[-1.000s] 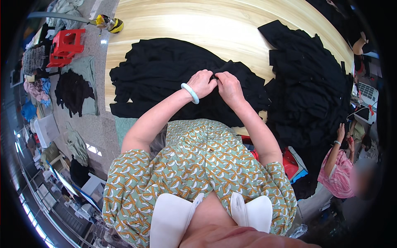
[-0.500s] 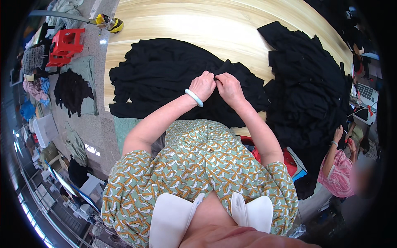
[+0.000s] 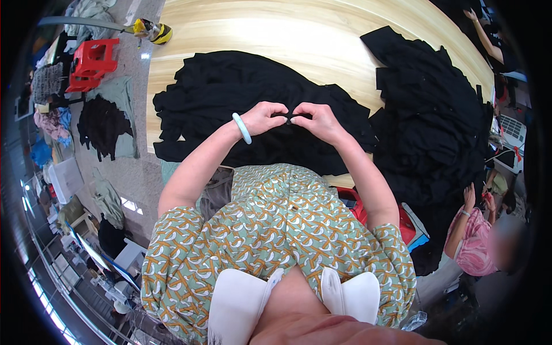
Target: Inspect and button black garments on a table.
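Note:
A black garment [image 3: 230, 86] lies spread and wrinkled on the pale wood table in front of me. Above its near part, my left hand [image 3: 265, 117], with a pale bangle on the wrist, is closed in a pinch. Facing it from the right, my right hand [image 3: 318, 121] pinches too. A small bit of black cloth shows between the two sets of fingertips, which are a short way apart. Black on black hides how the fold runs there.
A heap of black garments [image 3: 425, 121] covers the table's right side. A yellow-and-black wrapped object [image 3: 154, 31] is at the table's far left corner. Red stools [image 3: 93, 63] stand on the floor at left. Another person in pink [image 3: 474, 241] works at right.
My hands have moved slightly nearer to me, and the left one has shifted left. Their fingertips, earlier together, now have a small gap. The bangle has turned with the left wrist.

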`<state>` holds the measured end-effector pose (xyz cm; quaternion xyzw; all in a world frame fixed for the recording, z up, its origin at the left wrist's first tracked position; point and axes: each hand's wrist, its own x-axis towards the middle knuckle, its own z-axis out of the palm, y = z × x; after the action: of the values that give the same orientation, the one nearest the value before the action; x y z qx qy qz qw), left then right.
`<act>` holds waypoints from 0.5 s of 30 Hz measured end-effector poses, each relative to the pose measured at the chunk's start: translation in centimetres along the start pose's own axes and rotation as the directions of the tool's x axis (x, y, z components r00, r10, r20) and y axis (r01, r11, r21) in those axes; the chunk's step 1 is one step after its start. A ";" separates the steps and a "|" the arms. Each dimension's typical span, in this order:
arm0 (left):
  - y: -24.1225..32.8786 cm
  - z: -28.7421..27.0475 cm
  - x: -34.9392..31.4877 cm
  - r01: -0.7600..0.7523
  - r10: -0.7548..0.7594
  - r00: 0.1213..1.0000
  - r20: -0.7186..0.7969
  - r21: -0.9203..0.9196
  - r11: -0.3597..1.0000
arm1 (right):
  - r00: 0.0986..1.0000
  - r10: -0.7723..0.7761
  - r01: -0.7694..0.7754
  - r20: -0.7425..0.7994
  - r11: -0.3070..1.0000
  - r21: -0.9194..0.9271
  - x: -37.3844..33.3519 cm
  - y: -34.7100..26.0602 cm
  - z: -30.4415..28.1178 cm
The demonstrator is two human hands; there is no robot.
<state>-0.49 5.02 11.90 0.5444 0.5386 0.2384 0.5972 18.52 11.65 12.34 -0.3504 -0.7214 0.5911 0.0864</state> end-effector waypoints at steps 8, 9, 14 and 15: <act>-6.9 1.7 -0.3 0.244 -0.201 0.969 -0.144 0.452 0.858 | 0.998 0.012 -0.038 -0.067 0.912 -0.408 -1.6 6.7 4.4; -5.9 2.0 0.1 0.244 -0.202 0.969 -0.141 0.450 0.859 | 0.998 0.015 -0.041 -0.067 0.912 -0.407 -1.8 6.8 4.5; -4.6 5.4 3.2 0.171 0.069 0.948 -0.310 0.681 0.712 | 0.998 -0.004 -0.027 -0.067 0.887 -0.460 -2.0 6.8 4.6; -4.8 5.7 3.8 0.157 0.089 0.948 -0.305 0.694 0.703 | 0.998 -0.003 -0.028 -0.067 0.886 -0.462 -2.1 6.9 4.5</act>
<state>4.38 4.67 5.10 0.6765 0.6868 0.0854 0.2517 20.45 7.13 5.34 -0.3848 -0.8360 0.3907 0.0203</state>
